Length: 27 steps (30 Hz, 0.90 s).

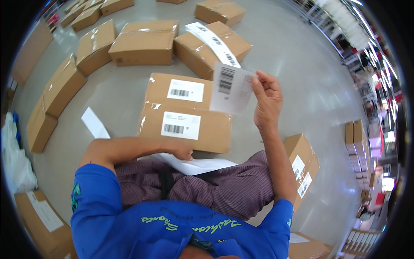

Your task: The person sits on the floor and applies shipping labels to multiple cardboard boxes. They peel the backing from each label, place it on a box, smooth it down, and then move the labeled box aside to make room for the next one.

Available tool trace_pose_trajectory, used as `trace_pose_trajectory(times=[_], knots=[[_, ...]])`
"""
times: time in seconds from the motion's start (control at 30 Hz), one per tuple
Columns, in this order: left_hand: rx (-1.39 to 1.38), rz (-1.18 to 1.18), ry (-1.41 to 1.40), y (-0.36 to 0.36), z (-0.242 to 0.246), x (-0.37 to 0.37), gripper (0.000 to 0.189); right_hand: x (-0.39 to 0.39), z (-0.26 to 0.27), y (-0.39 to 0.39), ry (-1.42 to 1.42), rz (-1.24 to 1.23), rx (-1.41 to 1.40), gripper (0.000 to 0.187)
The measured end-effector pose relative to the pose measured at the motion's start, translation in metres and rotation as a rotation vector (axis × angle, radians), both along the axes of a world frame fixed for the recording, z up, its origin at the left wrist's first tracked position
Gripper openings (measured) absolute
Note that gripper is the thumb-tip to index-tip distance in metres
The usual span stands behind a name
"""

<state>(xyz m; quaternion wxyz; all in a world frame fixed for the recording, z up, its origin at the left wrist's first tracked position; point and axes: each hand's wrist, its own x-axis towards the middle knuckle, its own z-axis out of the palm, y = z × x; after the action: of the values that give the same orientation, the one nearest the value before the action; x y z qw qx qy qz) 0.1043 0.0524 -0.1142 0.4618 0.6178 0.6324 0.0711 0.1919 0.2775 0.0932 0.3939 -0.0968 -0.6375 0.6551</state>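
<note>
My right hand [268,97] pinches one edge of a white printed label [234,92]. The label hangs over the right end of a taped cardboard box [213,136] before me, hiding part of its top. That box bears an upper label [197,90] and a lower label [194,126], both with barcodes. My left hand [182,151], fingers curled, grips a white paper strip [210,166] that droops across my lap, against the near side of the box. Part of the strip is hidden by my left forearm.
Several taped boxes [145,42] form an arc on the floor [119,84]. A strip of barcode labels [212,40] drapes over another box [237,40]. A labelled box [299,155] stands at my right, another [42,223] at lower left. A paper piece [95,123] lies left.
</note>
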Motion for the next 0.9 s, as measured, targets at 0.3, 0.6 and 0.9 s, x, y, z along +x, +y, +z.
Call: trace_pose_trajectory(times=[0.3,0.6,0.9], knots=[[-0.108,-0.017,-0.258,0.007,0.054,-0.09,0.022,-0.004,-0.014,-0.004,-0.067,0.062,0.05,0.027],[-0.057,0.99,-0.136,-0.189,0.094,-0.252,0.017,-0.013,-0.029,0.004,-0.112,0.149,-0.072,0.028],[-0.463,1.43,0.445,-0.355,0.052,-0.24,0.02,-0.027,-0.034,-0.006,-0.188,0.204,-0.095,0.029]])
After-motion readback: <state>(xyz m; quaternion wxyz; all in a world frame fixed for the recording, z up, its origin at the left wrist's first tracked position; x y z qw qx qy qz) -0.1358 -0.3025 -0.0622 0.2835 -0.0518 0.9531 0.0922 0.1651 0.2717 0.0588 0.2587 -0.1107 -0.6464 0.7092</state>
